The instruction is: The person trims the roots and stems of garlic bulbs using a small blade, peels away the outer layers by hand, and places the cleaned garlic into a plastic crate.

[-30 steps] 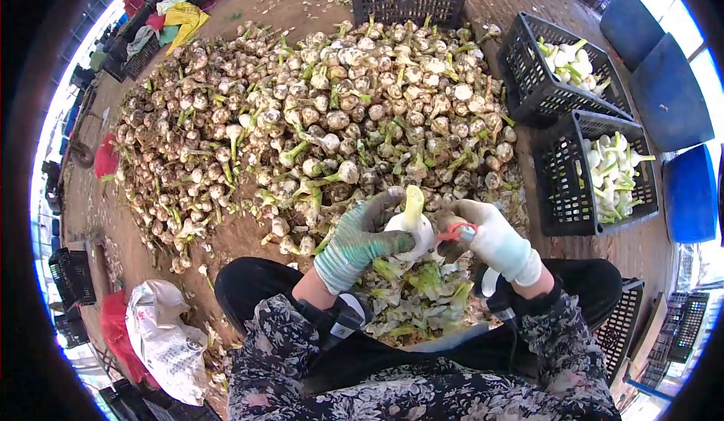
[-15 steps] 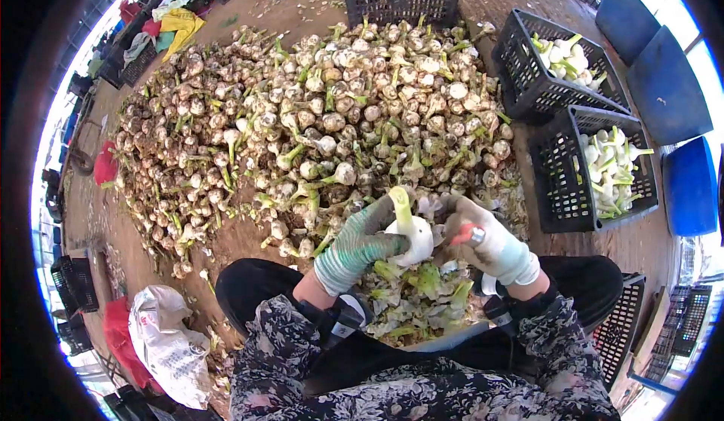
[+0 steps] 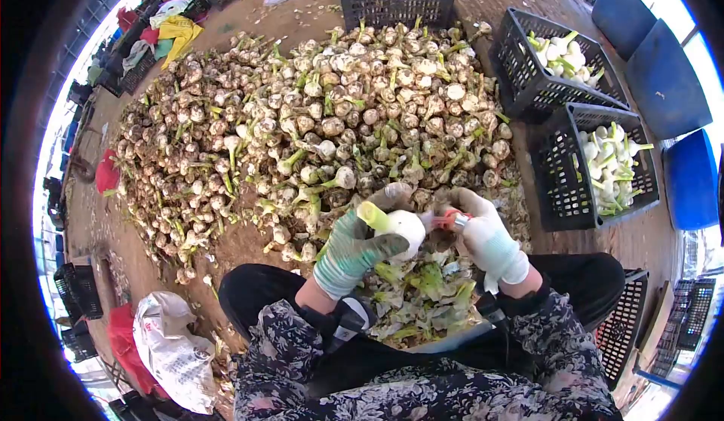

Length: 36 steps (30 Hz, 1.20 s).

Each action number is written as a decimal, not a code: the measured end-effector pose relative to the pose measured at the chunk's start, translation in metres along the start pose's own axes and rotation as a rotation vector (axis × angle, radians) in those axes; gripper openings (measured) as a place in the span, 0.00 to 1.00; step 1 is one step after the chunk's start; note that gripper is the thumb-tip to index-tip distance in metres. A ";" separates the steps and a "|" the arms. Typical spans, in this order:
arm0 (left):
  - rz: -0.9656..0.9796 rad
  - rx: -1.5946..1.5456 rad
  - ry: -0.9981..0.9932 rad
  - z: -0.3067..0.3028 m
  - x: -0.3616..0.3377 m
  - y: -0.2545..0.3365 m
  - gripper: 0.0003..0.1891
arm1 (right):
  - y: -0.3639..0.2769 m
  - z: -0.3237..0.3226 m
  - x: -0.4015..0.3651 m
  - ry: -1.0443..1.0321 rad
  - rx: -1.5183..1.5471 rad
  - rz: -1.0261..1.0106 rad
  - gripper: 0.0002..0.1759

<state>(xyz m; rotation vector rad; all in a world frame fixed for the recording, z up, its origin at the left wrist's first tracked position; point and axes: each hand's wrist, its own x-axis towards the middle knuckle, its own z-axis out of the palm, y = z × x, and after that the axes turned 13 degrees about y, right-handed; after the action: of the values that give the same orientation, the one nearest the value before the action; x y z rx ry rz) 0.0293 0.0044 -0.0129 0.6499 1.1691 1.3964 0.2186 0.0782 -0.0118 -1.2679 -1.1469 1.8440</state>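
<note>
Garlic bulb (image 3: 403, 226) gripped over trimmings (image 3: 422, 300).
L hand (image 3: 353, 246) fingers wrapped round bulb; R hand (image 3: 489, 241) fingers closed on red-handled cutter (image 3: 451, 219), just beside bulb.

White bulb (image 3: 403, 225), green-striped glove (image 3: 348, 249), black crates (image 3: 562, 187), floral sleeves (image 3: 294, 361)

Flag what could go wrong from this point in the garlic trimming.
1. The red-handled tool in the right hand works right against the garlic bulb, close to the left hand. A slip could catch the glove.
2. The bulb is gripped in gloved fingers only, so it could slide out and drop into the peelings heaped on the lap.
3. That heap looks high, and scraps may spill onto the ground.
</note>
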 end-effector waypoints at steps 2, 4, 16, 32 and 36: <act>-0.023 0.004 -0.013 0.000 -0.001 0.002 0.37 | -0.001 0.002 -0.010 -0.052 0.250 0.078 0.18; -0.030 -0.006 0.001 0.001 -0.001 0.000 0.36 | 0.006 0.001 -0.014 -0.125 0.388 0.129 0.22; 0.106 0.270 0.218 -0.012 0.007 -0.017 0.22 | 0.013 0.016 -0.005 0.099 -0.016 -0.025 0.16; -0.308 -0.716 0.252 -0.009 0.012 -0.001 0.11 | 0.028 -0.030 0.012 -0.017 -0.460 -0.369 0.28; -0.134 -0.521 0.313 -0.006 0.013 -0.015 0.14 | 0.005 0.032 -0.012 0.063 -0.233 -0.284 0.29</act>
<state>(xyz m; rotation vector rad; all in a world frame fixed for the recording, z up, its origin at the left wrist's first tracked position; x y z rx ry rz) 0.0276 0.0133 -0.0320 -0.0156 1.0007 1.6370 0.1927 0.0560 -0.0058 -1.2058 -1.4569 1.4876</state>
